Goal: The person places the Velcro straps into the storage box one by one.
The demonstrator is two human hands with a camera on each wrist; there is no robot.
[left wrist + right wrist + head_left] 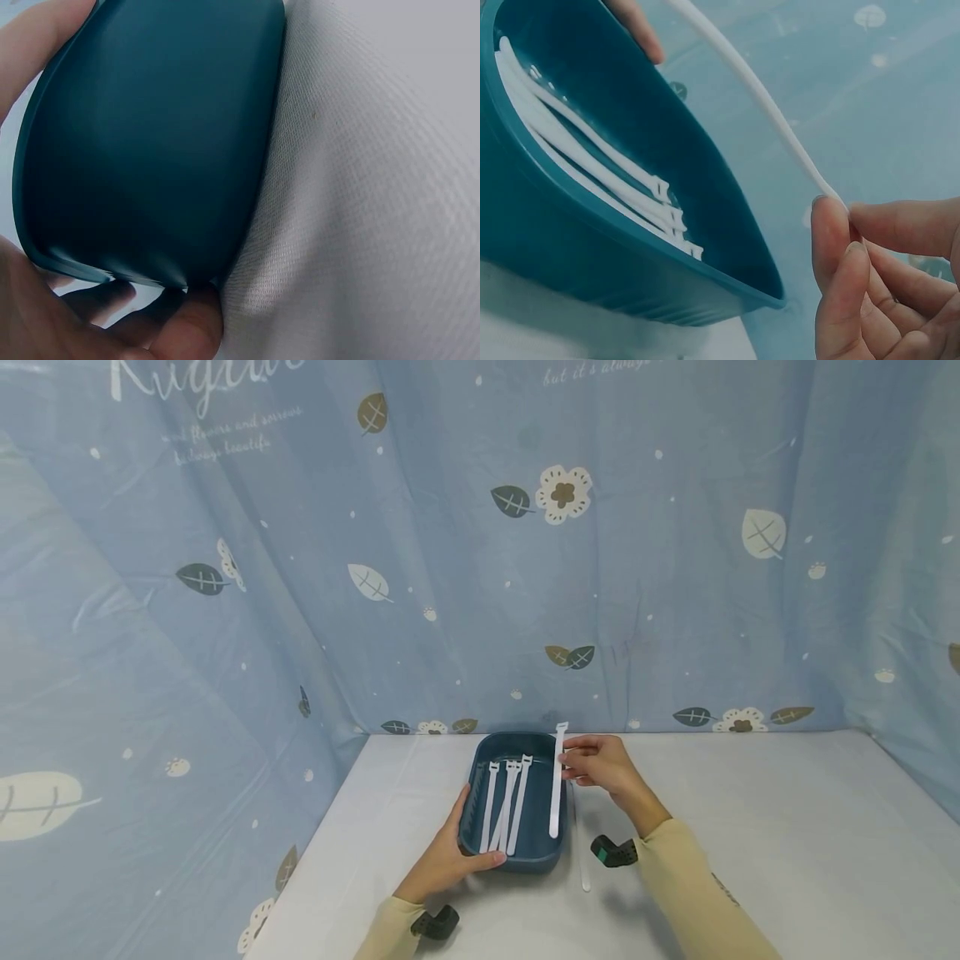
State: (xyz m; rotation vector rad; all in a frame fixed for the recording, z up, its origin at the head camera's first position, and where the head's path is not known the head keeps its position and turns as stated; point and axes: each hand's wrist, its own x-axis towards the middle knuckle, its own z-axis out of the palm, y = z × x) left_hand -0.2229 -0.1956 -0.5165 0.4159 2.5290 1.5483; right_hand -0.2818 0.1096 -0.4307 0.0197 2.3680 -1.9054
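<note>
A dark teal plastic bin (pixel 534 865) stands on the table, with several white cable ties (pixel 519 810), each with a slotted head, lying inside toward its left. My left hand (pixel 442 862) grips the bin's near left corner, thumb over the near rim and fingers along the left side. In the left wrist view, fingertips (pixel 191 322) press against the bin's wall (pixel 150 150). Over the bin's right rim, my right hand (pixel 600 766) pinches one white cable tie (pixel 557 802) between thumb and fingers, head end up. The right wrist view shows this tie (pixel 761 97) slightly bent.
Another white strip (pixel 581 860) lies on the white tabletop (pixel 765 852) just right of the bin. A blue patterned curtain (pixel 465 568) hangs behind the table and along its left. Black devices (pixel 615 852) are worn at both wrists.
</note>
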